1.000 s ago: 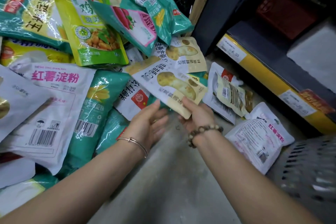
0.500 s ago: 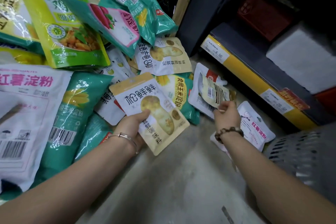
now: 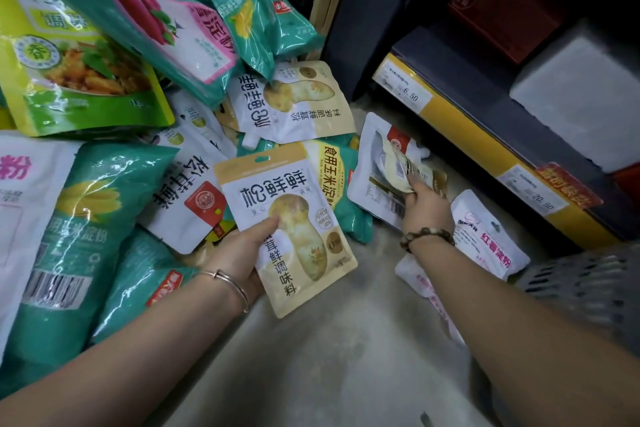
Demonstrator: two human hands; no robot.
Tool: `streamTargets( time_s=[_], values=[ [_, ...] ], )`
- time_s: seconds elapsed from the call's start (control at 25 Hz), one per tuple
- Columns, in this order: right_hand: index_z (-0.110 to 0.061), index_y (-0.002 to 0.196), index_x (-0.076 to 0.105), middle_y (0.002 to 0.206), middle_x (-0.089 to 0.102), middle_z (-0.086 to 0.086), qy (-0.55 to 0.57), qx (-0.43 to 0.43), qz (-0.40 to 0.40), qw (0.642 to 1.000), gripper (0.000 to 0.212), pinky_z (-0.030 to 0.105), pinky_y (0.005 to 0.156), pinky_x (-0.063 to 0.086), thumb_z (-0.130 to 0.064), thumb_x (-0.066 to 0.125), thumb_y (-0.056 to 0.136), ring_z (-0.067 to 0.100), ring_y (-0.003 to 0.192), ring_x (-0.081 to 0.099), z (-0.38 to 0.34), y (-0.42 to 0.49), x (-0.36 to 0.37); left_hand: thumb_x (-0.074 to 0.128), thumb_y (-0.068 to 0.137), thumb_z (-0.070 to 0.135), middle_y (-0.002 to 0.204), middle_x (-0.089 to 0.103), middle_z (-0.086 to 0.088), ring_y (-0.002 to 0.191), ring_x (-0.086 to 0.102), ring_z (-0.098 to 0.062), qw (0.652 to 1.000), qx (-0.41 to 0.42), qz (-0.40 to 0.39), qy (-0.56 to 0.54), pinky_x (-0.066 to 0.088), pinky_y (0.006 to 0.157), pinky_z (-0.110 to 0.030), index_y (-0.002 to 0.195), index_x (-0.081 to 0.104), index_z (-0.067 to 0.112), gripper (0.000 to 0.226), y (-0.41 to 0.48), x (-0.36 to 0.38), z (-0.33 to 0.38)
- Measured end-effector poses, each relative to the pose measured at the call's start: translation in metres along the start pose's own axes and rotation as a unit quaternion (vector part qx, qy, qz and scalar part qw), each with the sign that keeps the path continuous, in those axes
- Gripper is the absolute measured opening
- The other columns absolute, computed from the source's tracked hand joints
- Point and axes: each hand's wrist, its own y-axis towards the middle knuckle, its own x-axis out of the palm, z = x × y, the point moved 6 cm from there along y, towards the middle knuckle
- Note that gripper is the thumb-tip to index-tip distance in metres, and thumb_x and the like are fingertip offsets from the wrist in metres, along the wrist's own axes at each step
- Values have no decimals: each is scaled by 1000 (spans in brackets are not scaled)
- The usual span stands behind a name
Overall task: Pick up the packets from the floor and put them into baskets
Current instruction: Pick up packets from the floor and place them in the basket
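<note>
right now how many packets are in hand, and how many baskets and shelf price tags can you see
mushroom seasoning packet, held in left hand: 1
small crumpled packet, gripped in right hand: 1
gray basket: 1
white price tags, 6.50 and 20.50: 2
total: 5

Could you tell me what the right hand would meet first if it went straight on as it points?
Most likely the white pouch with the red label lying beyond the right hand, which pinches a small crumpled packet; depth is unclear.
</note>
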Motion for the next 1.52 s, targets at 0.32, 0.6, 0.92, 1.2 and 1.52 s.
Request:
streamTargets(
  time_s=[0.32,0.6,0.92,1.2,1.52],
  values=[
    [-25,75,55,79,61,-10,477,-13,170,862,18,19,69,50,-15,57,90,-4,70,58,-8,-37,-105,53,92,30,99,72,-14,92,68,-32,996,20,-30,83,53,80,-43,103,65,14,23,-3,0,7],
    [-4,104,61,95,70,14,595,101,-214,768,17,38,68,55,-11,48,94,26,81,69,-33,-72,-58,45,91,46,105,71,-12,95,68,-29,992,-32,-122,-3,55,75,-42,105,69,18,39,-18,16,5],
    [-28,86,63,89,70,0,439,15,-181,880,20,33,76,54,-10,55,91,21,83,67,-64,-105,-30,74,58,22,88,73,-16,74,71,-30,990,-4,-98,102,58,65,-41,91,72,11,34,-27,28,-13],
    [-18,99,62,96,65,8,383,142,-75,910,21,34,69,45,-28,66,81,26,85,60,-14,-23,-14,75,61,21,91,72,-19,73,70,-33,996,-7,-64,61,58,59,-42,97,69,9,38,-17,21,-9],
    [-15,131,36,127,47,14,107,291,-139,941,97,39,82,50,-64,72,56,33,113,50,17,29,20,76,66,18,86,72,-19,64,70,-32,999,-20,-25,45,57,54,-42,92,69,9,29,4,25,-5]
  ],
)
